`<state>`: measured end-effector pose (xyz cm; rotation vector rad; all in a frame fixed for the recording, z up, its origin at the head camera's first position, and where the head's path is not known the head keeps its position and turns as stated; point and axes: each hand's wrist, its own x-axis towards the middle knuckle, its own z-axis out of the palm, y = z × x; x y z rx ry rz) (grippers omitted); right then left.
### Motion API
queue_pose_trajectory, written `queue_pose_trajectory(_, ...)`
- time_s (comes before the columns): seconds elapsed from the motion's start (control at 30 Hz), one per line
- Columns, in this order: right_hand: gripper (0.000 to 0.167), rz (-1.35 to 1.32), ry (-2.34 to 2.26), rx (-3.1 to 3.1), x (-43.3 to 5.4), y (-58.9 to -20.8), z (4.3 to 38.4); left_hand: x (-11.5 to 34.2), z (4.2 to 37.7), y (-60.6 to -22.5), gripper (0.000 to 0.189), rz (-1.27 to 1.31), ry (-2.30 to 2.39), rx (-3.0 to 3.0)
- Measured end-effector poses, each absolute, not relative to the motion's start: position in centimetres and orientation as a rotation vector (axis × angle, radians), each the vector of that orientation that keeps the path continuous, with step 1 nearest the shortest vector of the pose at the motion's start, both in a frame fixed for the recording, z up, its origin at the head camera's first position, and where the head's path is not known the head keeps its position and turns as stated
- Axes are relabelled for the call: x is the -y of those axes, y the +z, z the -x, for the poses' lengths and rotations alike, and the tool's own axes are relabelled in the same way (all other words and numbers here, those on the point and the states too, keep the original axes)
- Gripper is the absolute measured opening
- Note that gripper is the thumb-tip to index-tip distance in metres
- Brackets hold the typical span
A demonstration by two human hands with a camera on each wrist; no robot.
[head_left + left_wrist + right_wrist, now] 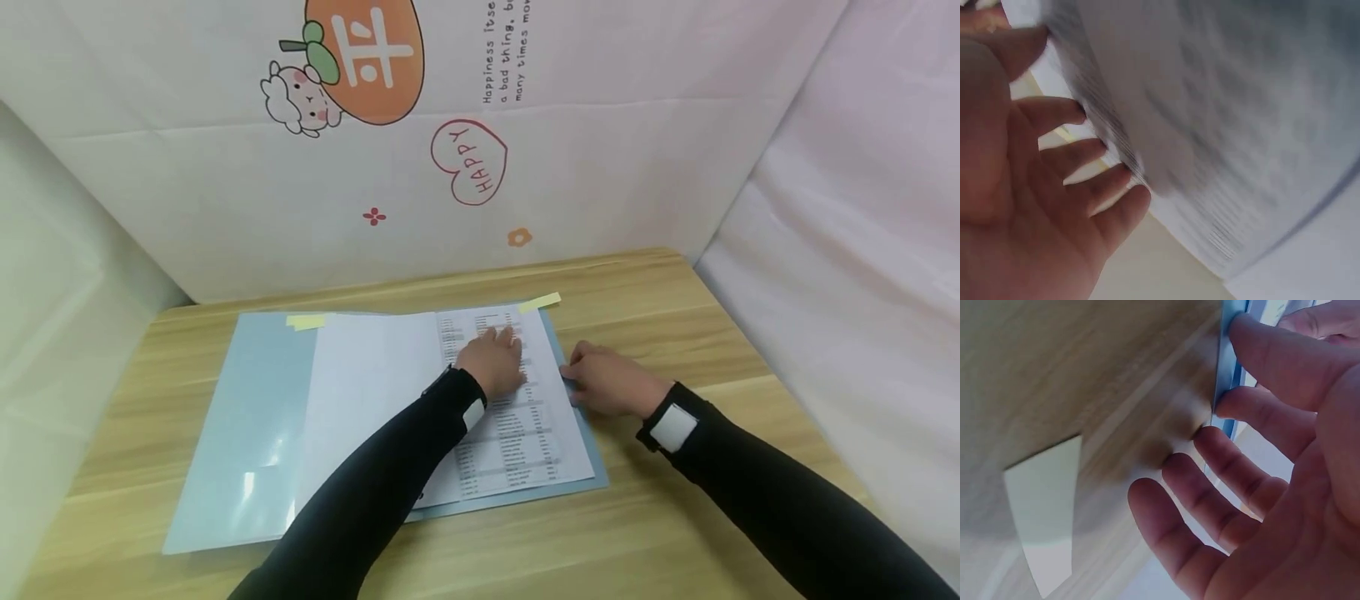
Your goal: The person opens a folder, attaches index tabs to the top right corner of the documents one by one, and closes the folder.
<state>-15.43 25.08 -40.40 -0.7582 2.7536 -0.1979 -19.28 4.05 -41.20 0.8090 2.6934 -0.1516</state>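
Note:
A light-blue folder [255, 450] lies open on the wooden table, glossy on its left cover. On it are a blank white page [367, 375] and, to the right, a page printed with columns of small text [510, 450]. My left hand [491, 362] rests on the printed page with its fingers apart; in the left wrist view the fingertips [1138, 194] touch the print. At the folder's right edge is my right hand [607, 379], its thumb and index finger pinching the blue border [1229, 356]. Its other fingers [1160, 519] curl loosely over the wood.
Pale yellow sticky tabs stand at the top of the pages, one at the left [306, 322] and one at the right corner [540, 302]. White cloth with printed drawings [360, 167] hangs behind the wooden table [675, 333], with more cloth at both sides.

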Motion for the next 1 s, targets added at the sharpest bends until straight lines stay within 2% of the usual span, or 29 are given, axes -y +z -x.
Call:
queue_pose_trajectory(0.2, 0.049, 0.769, -0.222, -2.758, -25.3, -40.7, 15.7, -4.8, 14.7, -40.1, 0.051, -0.895, -0.165, -2.680)
queue_pose_trajectory(0.4, 0.051, 0.733, -0.211, -2.756, -25.4, -40.9, 15.9, -4.4, 9.1, -39.0, 0.076, -0.995, -0.183, -2.664)
queue_pose_trajectory(0.47, 0.052, 0.730, -0.216, -2.752, -25.4, -41.0, 15.9, -4.0, 8.1, -39.1, 0.078, -1.025, -0.182, -2.680)
queue_pose_trajectory(0.6, 0.053, 0.719, -0.238, -2.739, -25.4, -40.7, 15.8, -3.1, 7.6, -39.3, 0.071, -1.080, -0.128, -2.672)
queue_pose_trajectory(0.87, 0.055, 0.680, -0.261, -2.699, -25.4, -40.3, 15.7, -1.7, 8.3, -39.6, 0.034, -1.199, -0.049, -2.608)
queue_pose_trajectory(1.0, 0.055, 0.682, -0.263, -2.700, -25.6, -40.4, 15.7, -1.4, 8.3, -40.0, 0.025, -1.186, -0.005, -2.613)
